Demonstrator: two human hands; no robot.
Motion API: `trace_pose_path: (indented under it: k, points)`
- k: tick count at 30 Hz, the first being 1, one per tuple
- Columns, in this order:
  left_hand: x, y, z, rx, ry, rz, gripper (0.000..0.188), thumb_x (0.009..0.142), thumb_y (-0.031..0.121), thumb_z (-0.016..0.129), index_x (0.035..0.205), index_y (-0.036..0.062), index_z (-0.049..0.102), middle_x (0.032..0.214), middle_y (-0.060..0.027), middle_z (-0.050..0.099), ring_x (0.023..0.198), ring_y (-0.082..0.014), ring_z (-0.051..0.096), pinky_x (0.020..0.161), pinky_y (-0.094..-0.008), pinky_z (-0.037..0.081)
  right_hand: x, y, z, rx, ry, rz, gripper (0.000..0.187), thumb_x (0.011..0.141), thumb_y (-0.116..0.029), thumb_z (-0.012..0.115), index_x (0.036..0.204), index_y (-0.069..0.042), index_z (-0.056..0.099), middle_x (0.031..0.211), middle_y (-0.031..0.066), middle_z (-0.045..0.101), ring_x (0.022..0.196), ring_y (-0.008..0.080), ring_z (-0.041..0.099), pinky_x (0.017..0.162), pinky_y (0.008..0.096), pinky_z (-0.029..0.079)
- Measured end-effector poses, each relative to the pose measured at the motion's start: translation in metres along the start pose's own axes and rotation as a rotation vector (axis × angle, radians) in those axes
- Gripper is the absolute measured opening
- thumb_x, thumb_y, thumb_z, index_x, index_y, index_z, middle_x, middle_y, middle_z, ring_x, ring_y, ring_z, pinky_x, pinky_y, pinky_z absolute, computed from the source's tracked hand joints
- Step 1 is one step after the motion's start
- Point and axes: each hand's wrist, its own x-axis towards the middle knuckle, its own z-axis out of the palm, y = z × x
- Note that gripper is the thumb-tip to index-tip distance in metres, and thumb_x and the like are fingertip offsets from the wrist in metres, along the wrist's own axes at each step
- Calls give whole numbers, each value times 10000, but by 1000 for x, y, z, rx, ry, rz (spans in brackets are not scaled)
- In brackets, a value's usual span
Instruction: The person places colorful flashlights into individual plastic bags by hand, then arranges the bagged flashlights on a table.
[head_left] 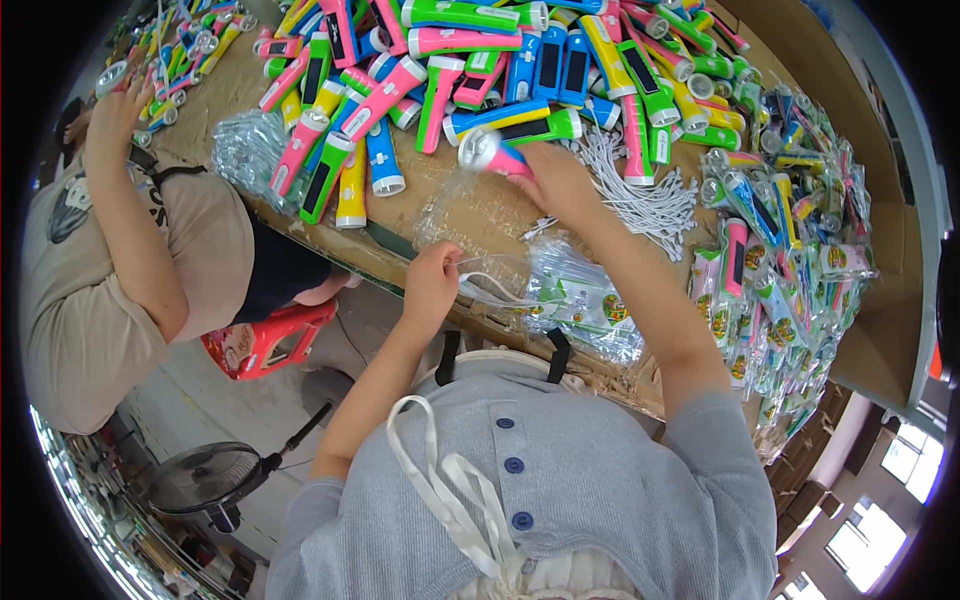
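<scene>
My right hand (556,182) grips a pink and blue flashlight (507,160), its clear lens end pointing left above the cardboard-topped table. Lower and to the left, my left hand (434,283) pinches the edge of a clear plastic bag (505,268) near the table's front edge. A white cable (492,293) runs from beside those fingers to the right; whether it lies inside the bag I cannot tell. Just right of it rests a stack of flat printed clear bags (585,300). Beyond my right wrist spreads a bundle of white cables (640,195).
A large heap of colourful flashlights (480,60) covers the far side. Bagged flashlights (780,260) pile up at the right. Clear bags (258,155) lie at the left, where a co-worker (130,240) sits near a red stool (270,340). A fan (210,475) stands lower left.
</scene>
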Motion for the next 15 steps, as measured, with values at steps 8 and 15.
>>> trace_pose_path:
  k: [8,15]
  points:
    - [14,-13,5,-169,-141,-69,221,709,-50,533,915,14,580,816,-113,633,710,-186,612,641,-317,474,-103,-88,7,240,-72,25,422,804,-234,573,1135,-11,439,925,178,561,831,332,574,698,388,478]
    - [1,26,8,-11,-125,84,281,692,-90,457,922,27,568,824,-104,625,706,-187,607,613,-293,463,-124,-102,8,-12,-536,245,437,797,-213,553,1168,-11,437,922,156,575,820,286,594,646,388,491]
